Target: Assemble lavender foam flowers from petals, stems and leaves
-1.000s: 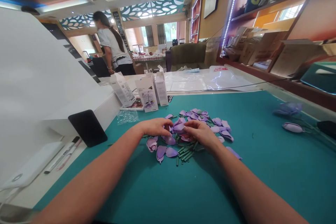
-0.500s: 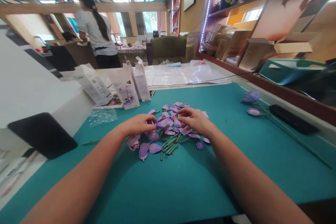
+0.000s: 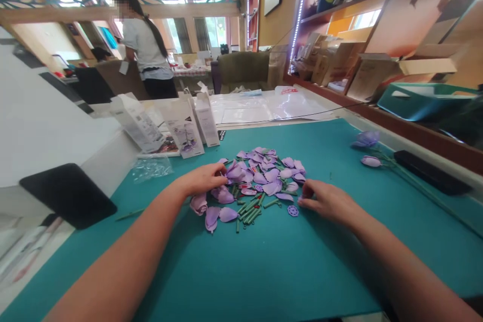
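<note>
A pile of purple petal pieces (image 3: 271, 171) and short green stem pieces (image 3: 251, 211) lies on the teal mat (image 3: 264, 261). My left hand (image 3: 204, 178) rests at the pile's left side, fingers pinched on a partly built purple flower bud (image 3: 236, 172). My right hand (image 3: 326, 200) lies on the mat just right of the pile, fingers curled, its tips close to a small round purple piece (image 3: 292, 210). Whether it holds anything is hidden. More purple petals (image 3: 211, 214) lie below my left hand.
Two finished purple flowers on long stems (image 3: 368, 148) and a black bar (image 3: 430, 171) lie at the right. White boxes (image 3: 181, 126) and a clear plastic bag (image 3: 151, 167) stand behind the pile. A black pad (image 3: 66, 201) sits left. A person (image 3: 145, 53) stands far back.
My right hand has left the bud and drawn back to the right, onto the mat by the small round piece. My left hand keeps the bud.
</note>
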`<state>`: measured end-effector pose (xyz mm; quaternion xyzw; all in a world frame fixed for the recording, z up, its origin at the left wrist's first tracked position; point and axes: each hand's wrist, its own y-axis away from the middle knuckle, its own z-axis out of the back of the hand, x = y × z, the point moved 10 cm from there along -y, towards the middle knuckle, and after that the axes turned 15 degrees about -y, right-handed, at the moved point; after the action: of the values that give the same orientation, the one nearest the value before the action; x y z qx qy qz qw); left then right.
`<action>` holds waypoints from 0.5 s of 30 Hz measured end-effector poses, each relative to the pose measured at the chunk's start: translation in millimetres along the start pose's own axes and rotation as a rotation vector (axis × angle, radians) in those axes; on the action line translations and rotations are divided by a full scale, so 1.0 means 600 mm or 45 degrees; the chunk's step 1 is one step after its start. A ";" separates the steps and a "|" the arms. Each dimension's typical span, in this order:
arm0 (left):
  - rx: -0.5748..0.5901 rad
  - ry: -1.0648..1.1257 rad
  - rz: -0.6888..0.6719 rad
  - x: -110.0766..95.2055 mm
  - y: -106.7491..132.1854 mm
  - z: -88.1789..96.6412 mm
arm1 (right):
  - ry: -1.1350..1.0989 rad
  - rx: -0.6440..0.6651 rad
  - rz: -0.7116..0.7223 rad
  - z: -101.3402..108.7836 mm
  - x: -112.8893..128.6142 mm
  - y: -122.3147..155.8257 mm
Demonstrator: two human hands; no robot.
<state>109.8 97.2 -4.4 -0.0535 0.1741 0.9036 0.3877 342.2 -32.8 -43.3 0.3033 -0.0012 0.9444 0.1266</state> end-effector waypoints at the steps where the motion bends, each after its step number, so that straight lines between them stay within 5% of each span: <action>1: -0.003 0.011 0.005 0.002 0.001 0.001 | 0.004 -0.011 0.021 -0.002 0.001 0.002; 10: 0.026 0.106 0.053 0.013 0.003 0.000 | 0.308 -0.041 0.142 -0.027 0.002 0.005; 15: 0.059 0.107 0.078 0.011 0.000 0.003 | 0.005 -0.212 0.321 0.021 0.078 -0.007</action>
<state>105.4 102.6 -4.3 -0.0771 0.2128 0.9077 0.3532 313.8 -18.8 -6.5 0.2875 -0.1173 0.9500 0.0319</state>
